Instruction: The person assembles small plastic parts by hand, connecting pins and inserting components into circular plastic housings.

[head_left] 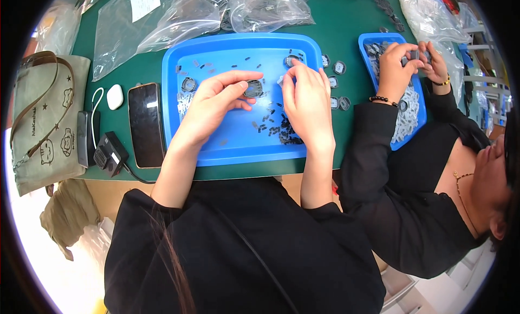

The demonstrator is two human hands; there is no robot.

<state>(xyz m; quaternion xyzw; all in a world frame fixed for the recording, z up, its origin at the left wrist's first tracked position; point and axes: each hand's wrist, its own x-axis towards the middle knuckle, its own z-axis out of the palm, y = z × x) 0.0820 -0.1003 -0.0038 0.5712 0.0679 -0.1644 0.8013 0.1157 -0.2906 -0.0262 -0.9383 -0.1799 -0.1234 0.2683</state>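
Between the thumb and fingers of my left hand (219,100) is a small dark rounded plastic housing (253,88), held above a blue tray (216,151). My right hand (309,100) reaches over the tray's right side with its fingers stretched out. Its fingertips touch or overlap another dark rounded housing (290,60) near the far right corner. A small pale translucent piece (280,80) shows beside the right thumb; whether it is held cannot be seen. Small black parts (287,131) are heaped below my right hand, and a third housing (189,84) lies at the tray's left.
Right of the tray, several round housings (339,67) lie on the green table (146,70). A co-worker's hands (398,67) work over a second blue tray (421,116). To the left are a phone (145,124), a white case (115,97) and a cloth bag (51,119). Plastic bags (184,24) lie behind.
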